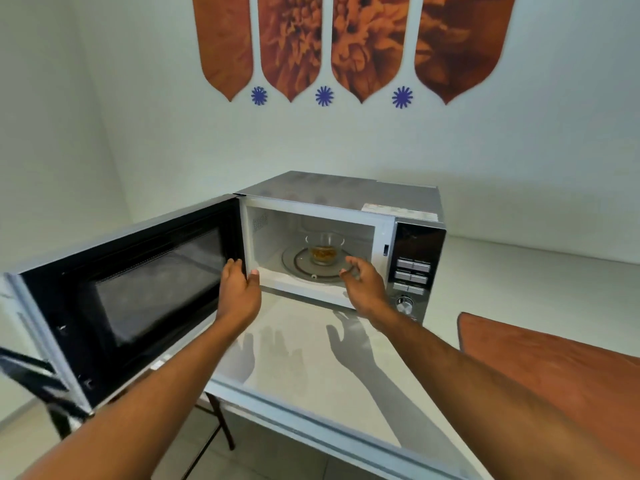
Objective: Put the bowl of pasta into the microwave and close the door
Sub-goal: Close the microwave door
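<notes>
One clear glass bowl (325, 249) w/ yellowish pasta sits mid-turntable (317, 268) inside the microwave (346, 233); door (131, 292) swung wide open to the left. Left hand (240, 292) at the cavity's left frame edge, fingers loosely spread, holding nothing. Right hand (363, 285) open at the cavity mouth, empty, near the bowl but not touching. One table (311, 375), one orange cloth (554, 375) at right.

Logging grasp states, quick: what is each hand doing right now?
Left hand: open, holding nothing, at the microwave door.
Right hand: open, empty, clear of the bowl.
</notes>
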Demonstrator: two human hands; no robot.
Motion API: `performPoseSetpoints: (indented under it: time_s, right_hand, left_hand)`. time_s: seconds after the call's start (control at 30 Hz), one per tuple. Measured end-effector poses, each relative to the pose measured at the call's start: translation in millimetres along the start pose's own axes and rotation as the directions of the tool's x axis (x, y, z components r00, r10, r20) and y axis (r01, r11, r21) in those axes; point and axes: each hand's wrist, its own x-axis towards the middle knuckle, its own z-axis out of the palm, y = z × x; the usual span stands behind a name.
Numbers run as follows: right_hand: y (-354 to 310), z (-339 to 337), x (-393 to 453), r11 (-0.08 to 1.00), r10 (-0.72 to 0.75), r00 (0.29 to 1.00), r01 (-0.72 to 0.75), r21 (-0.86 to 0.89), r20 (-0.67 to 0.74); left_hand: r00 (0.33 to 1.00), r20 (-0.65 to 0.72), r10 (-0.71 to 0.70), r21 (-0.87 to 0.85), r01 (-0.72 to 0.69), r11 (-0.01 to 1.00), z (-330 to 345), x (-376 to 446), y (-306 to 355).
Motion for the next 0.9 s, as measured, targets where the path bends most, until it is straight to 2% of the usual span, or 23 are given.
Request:
performPoseSetpoints:
  time_s: [0.13, 0.3, 0.43, 0.53, 0.6, 0.77, 0.9]
  right_hand:
    - [-12.2, -33.2, -15.0, 0.953, -0.19, 0.981, 0.196, -0.231, 0.048]
    - [-27.5, -73.5, -23.6, 0.785, -0.41, 0.911, 0.38, -0.489, 0.049]
    - [-33.8, -103.8, -22.3, 0.673, -0.531, 0.847, 0.438, -0.596, 0.023]
    - [-34.7, -121.9, -15.8, 0.575, -0.604, 0.797, 0.448, -0.685, 0.014]
    - [-32.9, -132.6, -7.4, 0.484, -0.608, 0.792, 0.419, -0.768, 0.049]
    - [-21.2, -148.2, 0.6, 0.343, -0.526, 0.833, 0.391, -0.854, 0.17]
    - [-19.0, -154.5, -2.0, 0.261, -0.51, 0.828, 0.406, -0.876, 0.233]
  left_hand:
    - [0.996, -0.038, 0.086, 0.174, -0.078, 0.982, -29.0, -33.7, 13.3]
    - [0.983, -0.103, 0.151, 0.409, -0.097, 0.907, -79.1, -58.6, 22.9]
    - [0.952, -0.15, 0.267, 0.629, -0.116, 0.769, -126.3, -58.8, 24.1]
    - [0.939, -0.189, 0.286, 0.761, -0.044, 0.648, -157.2, -57.2, 21.6]
    - [0.94, -0.225, 0.257, 0.772, 0.011, 0.635, -171.9, -60.6, 18.9]
    - [0.934, -0.352, 0.065, 0.677, 0.206, 0.706, -196.2, -70.8, 13.6]
    - [0.945, -0.318, 0.071, 0.683, 0.177, 0.709, -204.5, -74.6, 9.1]
